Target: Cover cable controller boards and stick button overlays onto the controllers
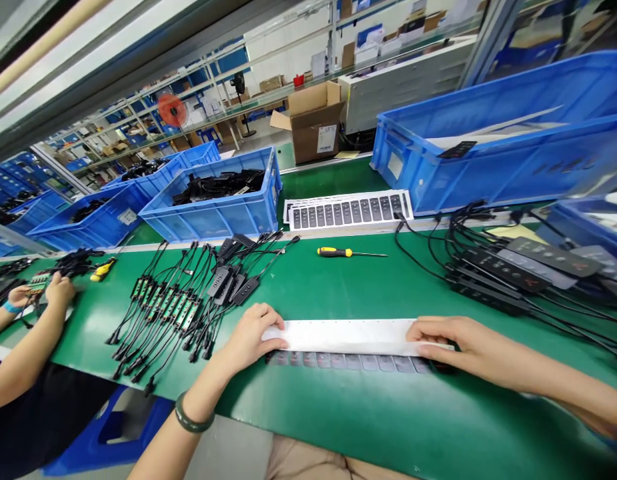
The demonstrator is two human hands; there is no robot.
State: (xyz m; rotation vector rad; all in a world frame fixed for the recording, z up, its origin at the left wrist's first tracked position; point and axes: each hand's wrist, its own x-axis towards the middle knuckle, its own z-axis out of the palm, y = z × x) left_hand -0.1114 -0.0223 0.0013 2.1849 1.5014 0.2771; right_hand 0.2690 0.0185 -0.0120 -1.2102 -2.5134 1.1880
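Observation:
A long white strip (pixel 346 337), like a label backing sheet, lies between my hands just above the green table. My left hand (pixel 256 337), a green bangle on its wrist, pinches the strip's left end. At the right end, my right hand (pixel 448 340) grips it between thumb and fingers. Along the strip's lower edge shows a row of dark, rounded label panels (pixel 356 362); I cannot tell whether they are attached to it. Beyond the strip lies a yellow-and-black screwdriver (pixel 338 253). Sheets of dark labels (pixel 351 210) rest at the table's back edge.
Left are cabled circuit boards (pixel 171 307) and small black cased units (pixel 231 280). Black cabled control boxes (pixel 513 270) are piled right. Blue bins (pixel 213 220) and a larger blue crate (pixel 508 173) line the back. A co-worker's hands (pixel 58 290) handle a board at far left.

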